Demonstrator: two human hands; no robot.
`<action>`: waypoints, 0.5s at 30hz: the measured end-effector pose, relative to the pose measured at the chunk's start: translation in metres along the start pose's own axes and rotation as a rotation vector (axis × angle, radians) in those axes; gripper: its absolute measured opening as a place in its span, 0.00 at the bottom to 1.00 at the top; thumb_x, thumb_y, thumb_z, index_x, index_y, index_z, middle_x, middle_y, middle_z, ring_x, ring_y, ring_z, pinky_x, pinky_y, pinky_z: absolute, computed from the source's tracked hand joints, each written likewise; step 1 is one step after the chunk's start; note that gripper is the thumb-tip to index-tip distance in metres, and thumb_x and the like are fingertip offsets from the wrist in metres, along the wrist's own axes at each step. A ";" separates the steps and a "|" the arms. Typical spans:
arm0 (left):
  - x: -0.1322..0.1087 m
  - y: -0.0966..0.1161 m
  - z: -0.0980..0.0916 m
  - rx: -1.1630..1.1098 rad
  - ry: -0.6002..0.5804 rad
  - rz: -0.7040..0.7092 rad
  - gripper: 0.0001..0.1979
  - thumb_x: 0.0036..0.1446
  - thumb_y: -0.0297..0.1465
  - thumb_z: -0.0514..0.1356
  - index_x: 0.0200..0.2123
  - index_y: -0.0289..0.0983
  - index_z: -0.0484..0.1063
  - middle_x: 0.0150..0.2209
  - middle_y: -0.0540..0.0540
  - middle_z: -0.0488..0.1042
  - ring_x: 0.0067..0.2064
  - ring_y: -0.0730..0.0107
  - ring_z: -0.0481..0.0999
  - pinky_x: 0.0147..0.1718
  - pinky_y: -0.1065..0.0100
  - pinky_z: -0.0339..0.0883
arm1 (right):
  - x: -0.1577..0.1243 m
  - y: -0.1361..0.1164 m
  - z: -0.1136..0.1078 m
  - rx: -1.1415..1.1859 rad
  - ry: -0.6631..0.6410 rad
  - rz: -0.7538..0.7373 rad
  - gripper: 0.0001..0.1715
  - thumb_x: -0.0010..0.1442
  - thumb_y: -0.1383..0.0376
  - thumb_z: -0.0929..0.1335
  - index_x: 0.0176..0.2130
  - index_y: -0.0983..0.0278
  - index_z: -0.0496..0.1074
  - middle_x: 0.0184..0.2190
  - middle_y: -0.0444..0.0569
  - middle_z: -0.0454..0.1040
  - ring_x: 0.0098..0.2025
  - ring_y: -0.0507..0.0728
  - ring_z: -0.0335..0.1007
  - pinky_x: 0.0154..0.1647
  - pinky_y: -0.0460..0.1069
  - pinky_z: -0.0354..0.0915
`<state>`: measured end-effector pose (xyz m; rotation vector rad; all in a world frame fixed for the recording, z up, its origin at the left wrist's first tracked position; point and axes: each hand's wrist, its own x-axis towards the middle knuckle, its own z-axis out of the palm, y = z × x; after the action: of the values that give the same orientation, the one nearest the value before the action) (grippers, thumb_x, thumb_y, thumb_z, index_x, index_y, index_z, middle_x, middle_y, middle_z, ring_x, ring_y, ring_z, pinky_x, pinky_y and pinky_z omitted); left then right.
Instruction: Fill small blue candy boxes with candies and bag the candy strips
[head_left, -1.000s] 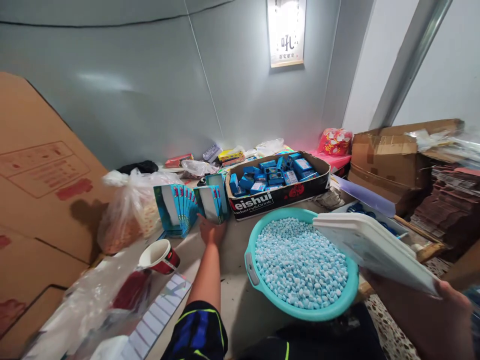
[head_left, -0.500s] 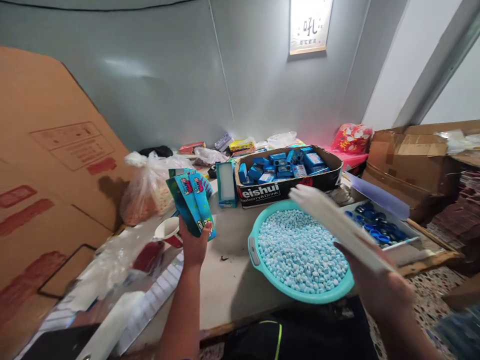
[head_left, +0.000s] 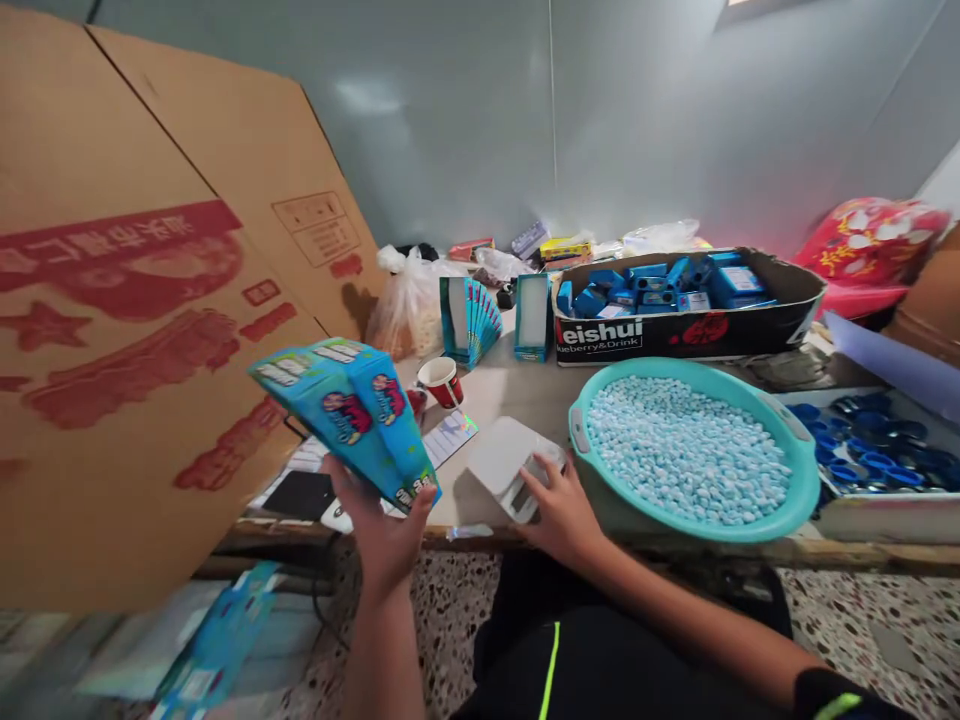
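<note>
My left hand [head_left: 390, 525] grips two blue printed cartons [head_left: 352, 420] side by side, raised off the table and tilted. My right hand [head_left: 559, 505] has its fingers curled over the edge of a white kitchen scale [head_left: 506, 455], which rests near the table's front edge. Just right of it stands a turquoise basin [head_left: 581, 440] filled with small light-blue and white candies [head_left: 690, 450]. Behind the scale is a red and white paper cup [head_left: 442, 382]. A fanned row of blue cartons [head_left: 480, 320] and a single upright carton [head_left: 532, 315] stand farther back.
A black-sided cardboard tray [head_left: 675, 335] of small blue boxes stands at the back. On the right, a white tray [head_left: 885, 510] holds dark-blue plastic pieces [head_left: 870, 435]. A large brown carton [head_left: 150, 300] fills the left side. Flattened blue packaging [head_left: 225, 640] lies below the table's left end.
My right hand has brought the white scale from above the basin down onto the table, to the left. The cartons in my left hand have moved left. The view has turned left and down.
</note>
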<state>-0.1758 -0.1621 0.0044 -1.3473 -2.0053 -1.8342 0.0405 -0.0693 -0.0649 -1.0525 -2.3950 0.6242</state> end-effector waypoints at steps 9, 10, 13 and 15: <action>-0.030 -0.048 0.048 -0.165 -0.142 -0.435 0.53 0.55 0.44 0.66 0.73 0.43 0.37 0.66 0.36 0.64 0.61 0.57 0.73 0.56 0.60 0.72 | 0.000 -0.006 0.000 -0.222 -0.171 0.100 0.43 0.60 0.52 0.73 0.65 0.72 0.65 0.65 0.73 0.62 0.57 0.80 0.68 0.57 0.68 0.64; -0.032 -0.052 0.057 -0.172 -0.143 -0.452 0.53 0.54 0.43 0.66 0.73 0.42 0.37 0.66 0.36 0.65 0.61 0.58 0.73 0.56 0.60 0.72 | -0.003 -0.002 -0.003 -0.220 -0.161 0.070 0.38 0.60 0.54 0.73 0.63 0.71 0.67 0.63 0.71 0.65 0.55 0.77 0.70 0.56 0.66 0.65; -0.034 -0.063 0.080 -0.165 -0.187 -0.500 0.51 0.54 0.44 0.67 0.73 0.40 0.42 0.64 0.37 0.67 0.62 0.57 0.72 0.59 0.60 0.69 | -0.008 0.019 -0.006 -0.184 -0.129 0.031 0.22 0.64 0.60 0.69 0.55 0.67 0.73 0.55 0.63 0.71 0.49 0.69 0.72 0.51 0.60 0.68; -0.031 -0.067 0.093 -0.141 -0.227 -0.504 0.48 0.56 0.45 0.66 0.72 0.41 0.46 0.64 0.38 0.68 0.63 0.57 0.71 0.62 0.58 0.66 | -0.009 0.034 -0.003 -0.169 -0.118 -0.004 0.19 0.67 0.61 0.68 0.54 0.65 0.74 0.52 0.59 0.73 0.46 0.65 0.72 0.49 0.57 0.69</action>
<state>-0.1573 -0.0914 -0.0895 -1.2066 -2.5667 -2.1358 0.0667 -0.0547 -0.0831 -1.1070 -2.5888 0.5020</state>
